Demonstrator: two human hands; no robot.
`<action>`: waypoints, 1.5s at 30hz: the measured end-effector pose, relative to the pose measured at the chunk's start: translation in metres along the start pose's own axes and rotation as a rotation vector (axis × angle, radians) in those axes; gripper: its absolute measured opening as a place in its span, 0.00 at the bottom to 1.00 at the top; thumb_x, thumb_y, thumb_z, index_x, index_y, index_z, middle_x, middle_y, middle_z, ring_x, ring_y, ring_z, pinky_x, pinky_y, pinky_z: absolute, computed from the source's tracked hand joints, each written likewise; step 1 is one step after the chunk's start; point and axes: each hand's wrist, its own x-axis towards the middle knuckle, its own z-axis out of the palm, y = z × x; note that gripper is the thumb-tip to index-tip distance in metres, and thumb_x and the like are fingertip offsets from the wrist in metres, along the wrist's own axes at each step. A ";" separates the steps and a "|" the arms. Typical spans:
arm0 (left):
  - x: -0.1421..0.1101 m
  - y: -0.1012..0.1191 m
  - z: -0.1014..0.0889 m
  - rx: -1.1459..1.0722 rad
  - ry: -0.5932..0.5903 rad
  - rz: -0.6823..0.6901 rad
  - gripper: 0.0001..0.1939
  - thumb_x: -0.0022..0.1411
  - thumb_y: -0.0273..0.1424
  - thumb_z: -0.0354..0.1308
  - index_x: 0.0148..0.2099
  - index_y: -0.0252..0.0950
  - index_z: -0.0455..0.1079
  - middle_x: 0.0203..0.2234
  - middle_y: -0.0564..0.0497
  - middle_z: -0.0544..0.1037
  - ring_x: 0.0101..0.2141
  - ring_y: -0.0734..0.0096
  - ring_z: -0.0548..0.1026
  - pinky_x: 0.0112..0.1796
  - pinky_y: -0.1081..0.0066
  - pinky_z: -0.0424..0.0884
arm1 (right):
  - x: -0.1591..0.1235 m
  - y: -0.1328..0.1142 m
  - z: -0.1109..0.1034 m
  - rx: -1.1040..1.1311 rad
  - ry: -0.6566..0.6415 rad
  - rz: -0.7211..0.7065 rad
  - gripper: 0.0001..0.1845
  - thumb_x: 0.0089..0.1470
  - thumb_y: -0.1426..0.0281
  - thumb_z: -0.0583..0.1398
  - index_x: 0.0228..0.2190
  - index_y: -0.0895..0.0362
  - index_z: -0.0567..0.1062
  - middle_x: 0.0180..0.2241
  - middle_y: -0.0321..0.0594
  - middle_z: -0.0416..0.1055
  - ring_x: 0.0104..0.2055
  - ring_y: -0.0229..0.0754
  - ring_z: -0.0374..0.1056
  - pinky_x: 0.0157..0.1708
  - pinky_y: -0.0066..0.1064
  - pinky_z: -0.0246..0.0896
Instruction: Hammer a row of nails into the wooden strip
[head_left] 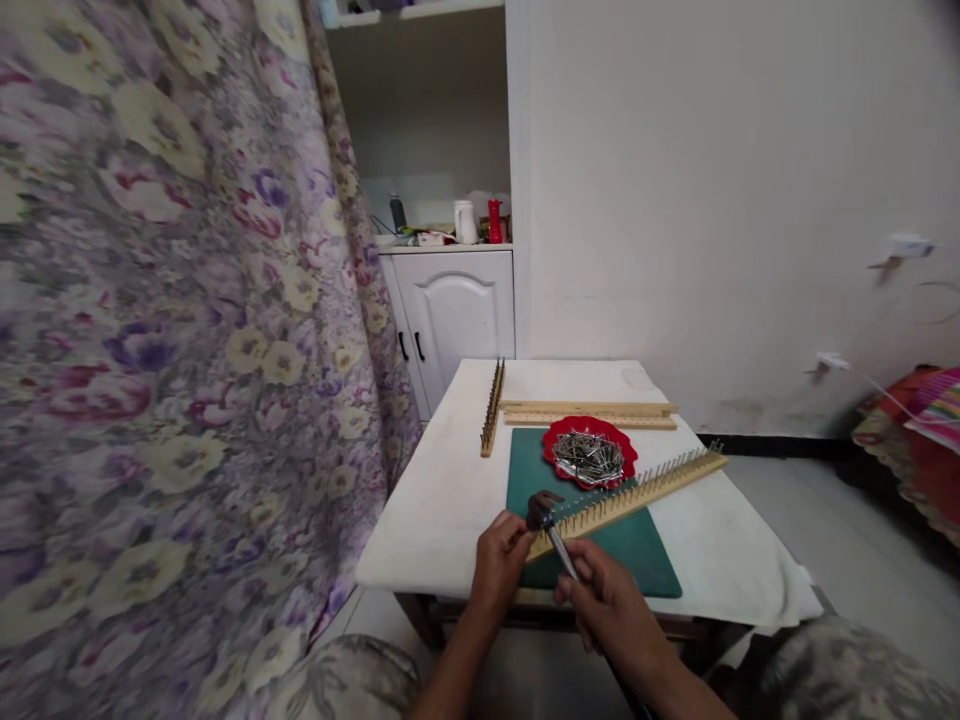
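My right hand [615,605] is wrapped around the handle of a claw hammer [559,545], its head raised over the near end of a wooden strip [651,488]. Rows of upright nails stand along that strip, which lies slantwise across a green mat [637,555]. At the strip's near left end, my left hand [499,560] has thumb and fingers pinched together; what is between them is too small to make out. Beyond the hammer, a red scalloped dish [549,455] full of loose nails [589,458] rests partly on the mat.
A white cloth covers the table [435,510]. Another nail-studded strip [492,410] lies at the back left, and bare wooden strips [589,408] lie behind the dish. A floral curtain [187,350] hangs at left; a white cabinet [461,310] and wall stand behind.
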 end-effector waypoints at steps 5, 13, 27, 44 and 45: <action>0.000 -0.001 0.000 -0.002 0.003 -0.005 0.08 0.55 0.29 0.51 0.24 0.36 0.63 0.23 0.55 0.65 0.28 0.73 0.66 0.29 0.76 0.60 | 0.002 0.004 0.002 -0.053 -0.015 -0.010 0.15 0.53 0.69 0.54 0.43 0.56 0.66 0.24 0.29 0.68 0.10 0.27 0.53 0.10 0.20 0.48; 0.000 -0.002 -0.001 -0.029 -0.007 -0.007 0.08 0.55 0.29 0.52 0.24 0.35 0.63 0.23 0.55 0.65 0.28 0.73 0.66 0.30 0.76 0.60 | 0.001 0.002 0.003 -0.088 -0.014 -0.041 0.14 0.54 0.71 0.53 0.43 0.55 0.66 0.24 0.30 0.68 0.12 0.28 0.56 0.11 0.19 0.48; 0.000 -0.006 0.001 -0.023 0.003 -0.013 0.09 0.54 0.30 0.52 0.23 0.35 0.63 0.22 0.55 0.65 0.27 0.73 0.66 0.29 0.76 0.61 | 0.001 0.003 0.001 -0.066 -0.010 -0.023 0.15 0.53 0.69 0.54 0.44 0.55 0.67 0.25 0.30 0.69 0.12 0.29 0.56 0.10 0.20 0.49; 0.007 0.006 -0.023 0.007 0.007 0.014 0.09 0.54 0.27 0.52 0.33 0.37 0.73 0.29 0.50 0.74 0.31 0.69 0.71 0.33 0.73 0.66 | -0.054 0.055 -0.045 0.123 0.153 0.135 0.23 0.45 0.54 0.62 0.38 0.56 0.71 0.22 0.34 0.67 0.14 0.31 0.54 0.11 0.21 0.47; 0.009 0.005 -0.025 0.008 0.021 0.014 0.09 0.55 0.28 0.51 0.33 0.37 0.73 0.29 0.50 0.74 0.32 0.69 0.72 0.33 0.73 0.66 | -0.054 0.060 -0.045 0.135 0.198 0.125 0.23 0.45 0.53 0.62 0.38 0.56 0.71 0.21 0.34 0.66 0.15 0.32 0.55 0.11 0.21 0.46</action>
